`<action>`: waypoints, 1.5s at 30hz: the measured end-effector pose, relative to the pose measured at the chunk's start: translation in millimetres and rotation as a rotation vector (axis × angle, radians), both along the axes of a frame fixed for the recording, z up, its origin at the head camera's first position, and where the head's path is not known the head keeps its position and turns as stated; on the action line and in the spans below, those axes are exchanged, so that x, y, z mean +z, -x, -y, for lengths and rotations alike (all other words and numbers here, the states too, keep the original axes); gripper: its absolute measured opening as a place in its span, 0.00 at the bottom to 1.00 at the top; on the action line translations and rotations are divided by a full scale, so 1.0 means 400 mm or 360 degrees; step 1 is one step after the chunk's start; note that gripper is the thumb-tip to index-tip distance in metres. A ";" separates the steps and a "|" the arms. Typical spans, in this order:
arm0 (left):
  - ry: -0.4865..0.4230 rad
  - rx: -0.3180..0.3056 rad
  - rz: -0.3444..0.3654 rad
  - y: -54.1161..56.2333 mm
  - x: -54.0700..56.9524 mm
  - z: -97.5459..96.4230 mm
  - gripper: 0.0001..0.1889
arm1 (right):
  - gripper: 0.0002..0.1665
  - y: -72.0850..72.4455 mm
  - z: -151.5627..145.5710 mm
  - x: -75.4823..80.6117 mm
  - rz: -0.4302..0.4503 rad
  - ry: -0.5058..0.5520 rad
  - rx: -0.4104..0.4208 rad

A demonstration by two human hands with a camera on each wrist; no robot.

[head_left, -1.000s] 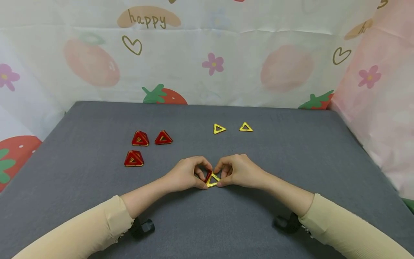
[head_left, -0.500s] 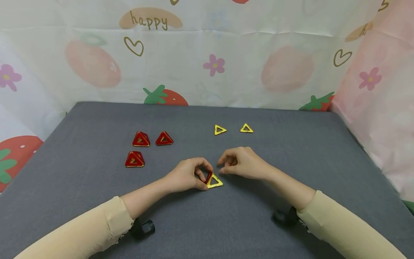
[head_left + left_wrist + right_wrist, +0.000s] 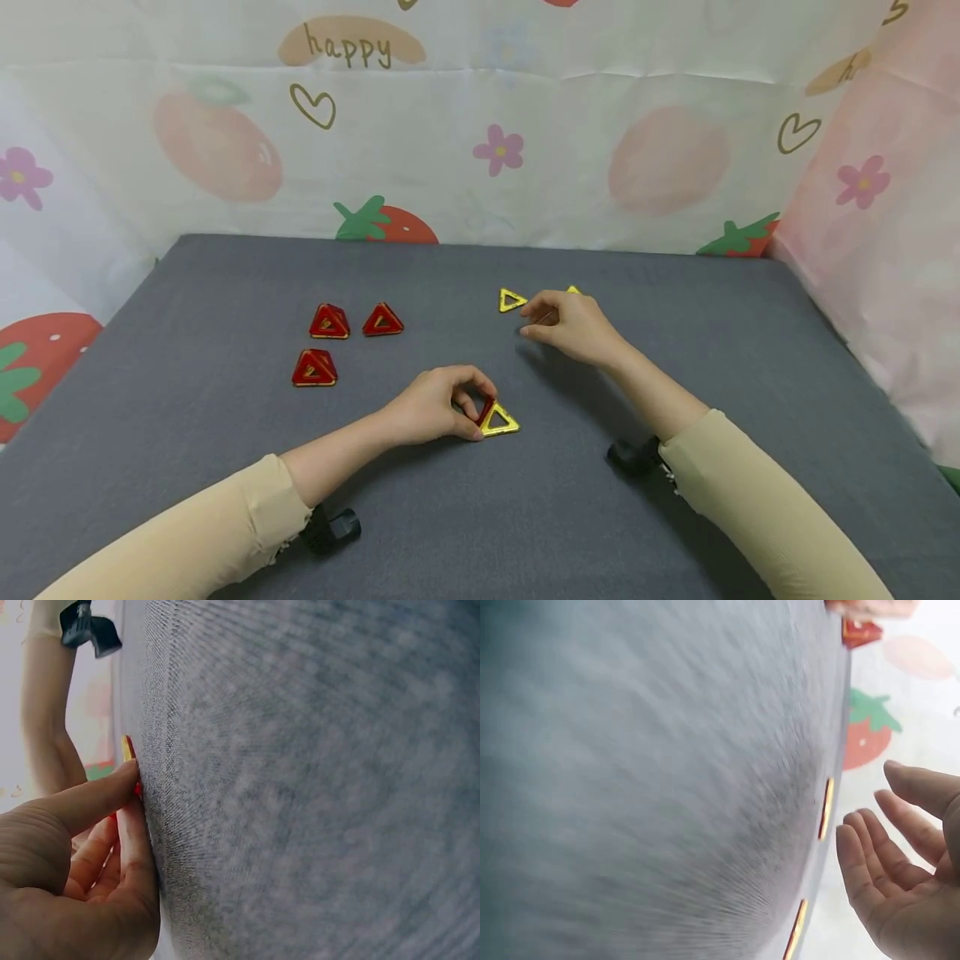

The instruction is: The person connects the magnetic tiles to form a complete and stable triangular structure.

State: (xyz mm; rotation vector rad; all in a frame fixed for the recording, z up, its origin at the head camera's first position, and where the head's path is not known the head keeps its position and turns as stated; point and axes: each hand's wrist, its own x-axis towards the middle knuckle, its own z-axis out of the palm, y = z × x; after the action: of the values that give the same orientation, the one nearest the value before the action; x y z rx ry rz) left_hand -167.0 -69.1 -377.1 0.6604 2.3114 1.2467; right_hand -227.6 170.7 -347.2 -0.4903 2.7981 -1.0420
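Note:
Between the thumb and fingers of my left hand (image 3: 438, 404) is a red triangular magnetic tile (image 3: 486, 409), leaning up from the table. A yellow triangular tile (image 3: 501, 431) lies flat against its right side. Part of the red tile is hidden by the fingers. My right hand (image 3: 573, 325) is over the table farther back, fingers loosely bent and holding nothing. Just left of its fingertips lies a yellow triangle tile (image 3: 503, 302); another yellow triangle (image 3: 573, 289) is mostly hidden behind the hand. In the right wrist view, both tiles (image 3: 826, 808) appear edge-on, apart from the fingers.
On the left stand three red pyramids, two at the back (image 3: 330, 322) (image 3: 383, 320) and one nearer (image 3: 314, 368). Grey cloth (image 3: 225, 467) covers the table. A printed curtain (image 3: 555, 167) rises at its back edge.
My right hand has let go of the yellow tile and moved away, toward the two yellow triangles at the back. The left hand has stayed in place, still pinching the red tile.

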 end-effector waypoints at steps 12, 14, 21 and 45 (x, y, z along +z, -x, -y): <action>0.0001 0.0002 -0.0002 0.002 -0.004 0.004 0.23 | 0.24 0.112 0.022 0.004 0.0022 -0.0089 -0.0081; -0.0002 0.0001 0.0007 0.002 -0.004 0.003 0.23 | 0.25 0.126 0.026 -0.002 0.0038 -0.0083 -0.0065; -0.0007 0.0006 0.0015 0.001 -0.003 0.002 0.24 | 0.29 0.152 0.046 -0.015 0.0070 -0.0198 0.0043; -0.0017 0.0008 0.0016 -0.003 0.001 0.001 0.24 | 0.25 0.164 0.059 -0.033 0.0039 -0.0370 0.0027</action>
State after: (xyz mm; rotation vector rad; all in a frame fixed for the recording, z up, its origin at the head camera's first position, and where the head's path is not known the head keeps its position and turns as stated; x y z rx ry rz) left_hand -165.8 -69.6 -376.7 0.6514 2.3012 1.2628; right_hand -293.0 147.0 -360.3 -0.4686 2.8377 -0.7012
